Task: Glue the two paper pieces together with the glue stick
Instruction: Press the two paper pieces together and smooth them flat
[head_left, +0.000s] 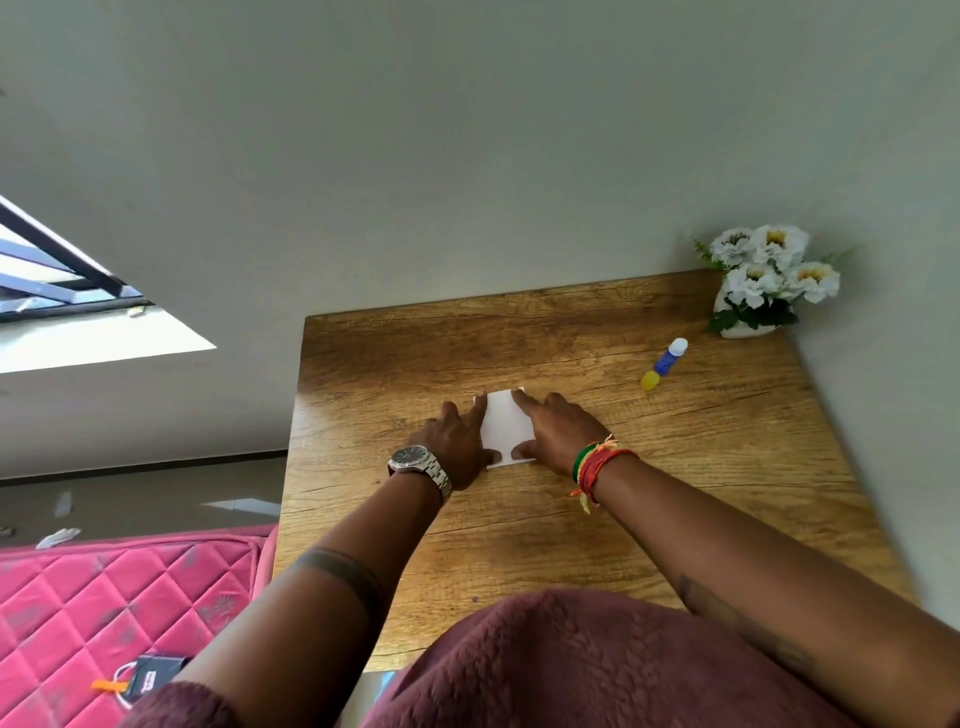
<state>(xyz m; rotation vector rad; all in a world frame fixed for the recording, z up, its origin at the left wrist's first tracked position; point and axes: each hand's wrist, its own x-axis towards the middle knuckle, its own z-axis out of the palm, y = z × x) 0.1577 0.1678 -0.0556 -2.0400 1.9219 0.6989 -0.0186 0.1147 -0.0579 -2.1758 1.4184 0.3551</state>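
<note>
Two hands are all we have on the white paper (505, 426), which lies flat on the wooden table (701, 467) a little left of the middle. We see only one white shape, so we cannot tell whether both pieces are stacked there or just one. Our left hand (457, 449) rests spread on the paper's left edge, with a finger reaching to the far left corner and the thumb at the near edge; our right hand (556, 434) is spread the same way on the right edge. Neither hand pinches anything; both press flat. The glue stick (664, 364) lies on its side, to the right of the paper and farther away, well apart from it and near the vase of white flowers (763, 280) in the far right corner. Its long axis runs on a slant: the yellow end points near and left, toward us, while the white end points far and right. We judge the right hand to be the nearer one, so the reach should go right and away, meeting the yellow end first while the left hand holds the paper down.
</note>
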